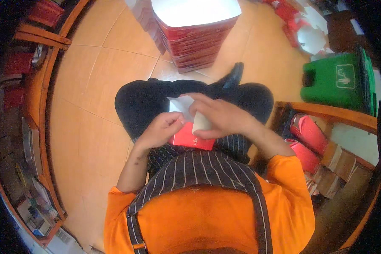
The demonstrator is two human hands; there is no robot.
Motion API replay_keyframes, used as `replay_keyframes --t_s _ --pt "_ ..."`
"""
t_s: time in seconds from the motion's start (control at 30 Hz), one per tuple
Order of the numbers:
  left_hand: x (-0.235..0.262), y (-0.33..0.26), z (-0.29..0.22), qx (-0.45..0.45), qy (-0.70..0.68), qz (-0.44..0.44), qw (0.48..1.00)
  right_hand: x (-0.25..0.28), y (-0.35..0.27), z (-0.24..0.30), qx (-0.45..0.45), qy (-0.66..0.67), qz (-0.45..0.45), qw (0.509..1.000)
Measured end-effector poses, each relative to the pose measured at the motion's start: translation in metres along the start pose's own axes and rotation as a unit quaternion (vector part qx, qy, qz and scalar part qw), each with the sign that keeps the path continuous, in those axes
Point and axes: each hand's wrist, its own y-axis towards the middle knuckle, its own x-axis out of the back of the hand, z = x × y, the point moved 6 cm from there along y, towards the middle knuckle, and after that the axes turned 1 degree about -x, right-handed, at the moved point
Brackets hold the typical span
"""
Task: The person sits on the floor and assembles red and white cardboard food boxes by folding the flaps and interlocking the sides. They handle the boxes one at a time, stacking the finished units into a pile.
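Over my lap I hold a small paper box [192, 141], red outside and white inside, its white flap standing up. Its left side is pinched by my left hand [161, 129], the fingers curled together. My right hand [224, 115] is closed around the upper right part, where a pale folded panel shows between thumb and fingers. How far the box is folded is partly hidden by the hands. Beyond my knees stands a tall stack of nested red paper boxes [197, 48] with white insides.
To the right are a green bin [326, 82], a wooden shelf edge [326, 113] and red bundles [309, 132] below it. Red and white pieces [311, 38] lie at the far right. A wooden frame [44, 139] with shelved items runs along the left.
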Motion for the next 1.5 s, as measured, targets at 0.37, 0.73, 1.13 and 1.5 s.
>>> replay_keyframes --t_s 0.37,0.73,1.13,1.5 --pt "0.001 0.015 0.010 -0.054 0.015 -0.118 0.991 -0.026 -0.011 0.003 -0.137 -0.086 -0.024 0.987" --pt "0.045 0.006 -0.105 -0.289 0.171 0.070 0.940 0.021 -0.098 -0.120 -0.090 0.669 -0.236 0.699" --pt "0.016 -0.005 -0.100 -0.396 0.092 -0.009 0.914 -0.010 -0.075 -0.102 0.040 0.761 -0.218 0.609" --pt "0.020 -0.030 -0.089 -0.343 0.011 -0.086 0.935 -0.015 -0.074 -0.083 0.045 0.692 -0.165 0.702"
